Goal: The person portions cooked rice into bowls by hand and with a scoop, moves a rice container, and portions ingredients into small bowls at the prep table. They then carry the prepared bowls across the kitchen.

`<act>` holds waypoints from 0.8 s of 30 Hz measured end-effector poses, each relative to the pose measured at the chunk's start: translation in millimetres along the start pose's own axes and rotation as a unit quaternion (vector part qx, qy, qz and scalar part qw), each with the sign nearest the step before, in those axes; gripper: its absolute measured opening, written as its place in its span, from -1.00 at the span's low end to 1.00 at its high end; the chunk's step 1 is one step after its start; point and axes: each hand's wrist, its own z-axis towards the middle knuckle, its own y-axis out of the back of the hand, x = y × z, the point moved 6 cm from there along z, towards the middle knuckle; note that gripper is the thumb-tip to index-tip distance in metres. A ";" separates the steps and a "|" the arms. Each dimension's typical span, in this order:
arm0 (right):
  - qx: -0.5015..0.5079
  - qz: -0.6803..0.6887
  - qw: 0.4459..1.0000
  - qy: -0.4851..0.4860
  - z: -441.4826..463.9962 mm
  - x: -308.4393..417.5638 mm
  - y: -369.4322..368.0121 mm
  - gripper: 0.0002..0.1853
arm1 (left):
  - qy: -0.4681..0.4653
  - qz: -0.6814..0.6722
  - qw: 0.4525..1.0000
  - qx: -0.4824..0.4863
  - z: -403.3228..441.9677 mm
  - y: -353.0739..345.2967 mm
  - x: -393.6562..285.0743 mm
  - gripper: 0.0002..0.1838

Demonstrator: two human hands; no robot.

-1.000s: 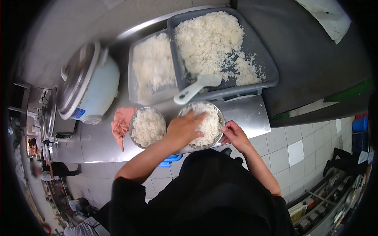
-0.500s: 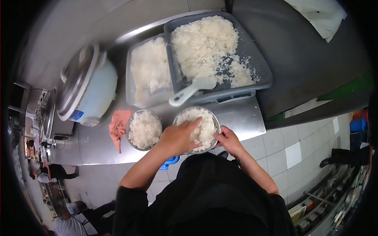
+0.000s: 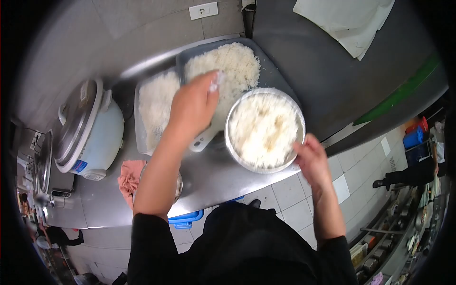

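Observation:
My right hand (image 3: pixel 312 159) grips the rim of a metal bowl (image 3: pixel 301 122), with the thumb over the edge. White rice (image 3: pixel 261 130) fills this bowl, held raised above the counter and near the camera. My left hand (image 3: pixel 194 104) is closed over the rice trays, with white rice at its fingertips, slightly blurred. Beneath it, a grey tray (image 3: pixel 267 71) holds a broad heap of rice. A pale rice paddle (image 3: pixel 202 141) shows only partly below the left wrist. My left forearm mostly hides a second bowl (image 3: pixel 179 187).
A clear tray (image 3: pixel 138 121) of rice sits left of the grey one. A large rice cooker (image 3: pixel 102 135) and a crumpled pink cloth (image 3: pixel 129 178) are on the steel counter (image 3: pixel 107 204). Below its edge is a blue plastic item (image 3: pixel 186 217). Other people are at both sides.
The bowl has risen off the counter in my right hand and moved right and toward the tray. My left hand has left the bowl's rice and moved up and left, over the trays.

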 end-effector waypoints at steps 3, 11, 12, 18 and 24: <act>-0.069 -0.167 0.972 0.149 41.2 59.2 -8.4 -0.82 | 0.092 0.075 0.991 0.061 23.3 -42.2 68.0 -0.68; 0.041 -0.778 0.564 0.273 202.3 -26.3 -63.8 -0.82 | 0.139 0.141 0.969 0.146 -1.8 -128.8 166.8 -0.63; 0.035 -0.785 0.564 0.256 212.6 -33.5 -65.6 -0.81 | 0.157 0.139 0.964 0.165 0.5 -125.1 154.6 -0.54; -0.039 -0.769 0.593 0.236 247.3 -16.7 -52.1 -0.81 | 0.174 0.132 0.933 0.287 0.6 -131.2 148.3 -0.47; -0.137 -0.654 0.684 0.293 225.8 52.4 -35.5 -0.85 | 0.085 0.052 0.966 0.238 -7.8 -153.6 168.5 -0.72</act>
